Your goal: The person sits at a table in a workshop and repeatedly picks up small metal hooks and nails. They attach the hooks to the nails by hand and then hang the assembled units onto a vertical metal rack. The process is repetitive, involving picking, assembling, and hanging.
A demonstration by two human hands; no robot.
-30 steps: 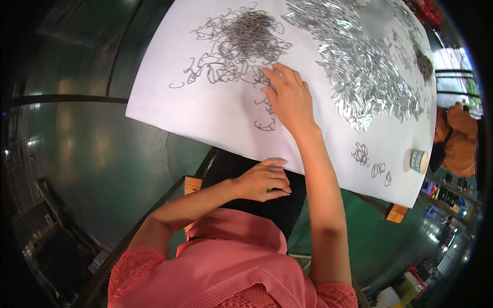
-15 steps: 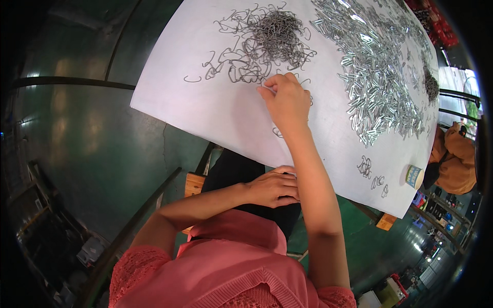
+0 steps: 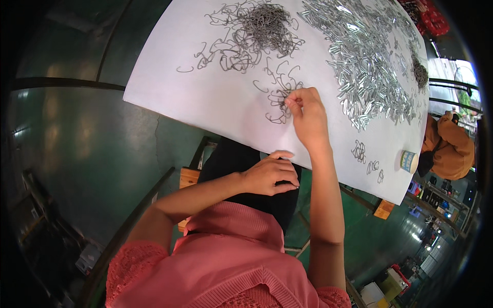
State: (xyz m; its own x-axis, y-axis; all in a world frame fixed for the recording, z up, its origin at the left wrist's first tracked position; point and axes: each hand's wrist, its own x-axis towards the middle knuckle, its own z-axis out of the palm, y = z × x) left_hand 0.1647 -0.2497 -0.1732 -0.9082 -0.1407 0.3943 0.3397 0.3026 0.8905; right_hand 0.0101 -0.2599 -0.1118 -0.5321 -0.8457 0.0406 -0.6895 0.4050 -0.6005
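Note:
My right hand [image 3: 311, 119] reaches over the white table, thumb and forefinger pinched on a wire hook at the edge of a small scatter of bent wire hooks [image 3: 280, 93]. The pinched hook is mostly hidden by the fingertips. My left hand [image 3: 271, 175] rests palm down over my lap by the table's near edge, fingers loosely apart and holding nothing. Beyond the small scatter, to the left, lies a dense, tangled heap of the same grey hooks [image 3: 267, 25].
Shiny metal tube-like pieces [image 3: 367, 66] spread over the table's right half. A few wire pieces [image 3: 359, 151] and a paper cup [image 3: 409, 161] lie near the right edge. Another dark heap [image 3: 419, 74] is farther right, beside a brown bag-like bundle [image 3: 452, 149].
My right hand has drawn back toward me and rightward from the big heap. A small scatter of hooks now shows beside it, apart from the heap. My left hand stays on my lap.

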